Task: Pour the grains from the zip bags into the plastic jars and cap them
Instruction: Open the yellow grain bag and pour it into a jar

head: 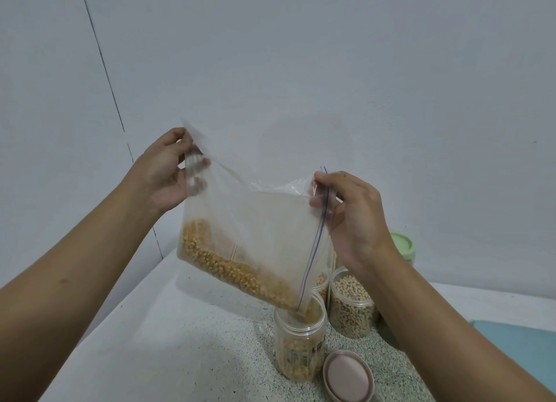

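Both hands pinch the zip bag [255, 236] above the open jar [299, 344]: left hand [168, 173] at its raised corner, right hand [352, 215] at the zipper edge, yellow grains [228, 266] sliding into the jar.

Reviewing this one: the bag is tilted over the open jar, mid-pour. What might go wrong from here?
The corner of the zip bag barely sits in the mouth of the jar; if the kernels slide at once, some may spill onto the counter.
Both the left hand and right hand hold the bag, so nothing steadies the jar; a nudge might tip it.
An open jar of beige grains stands close behind; stray kernels might land in it.
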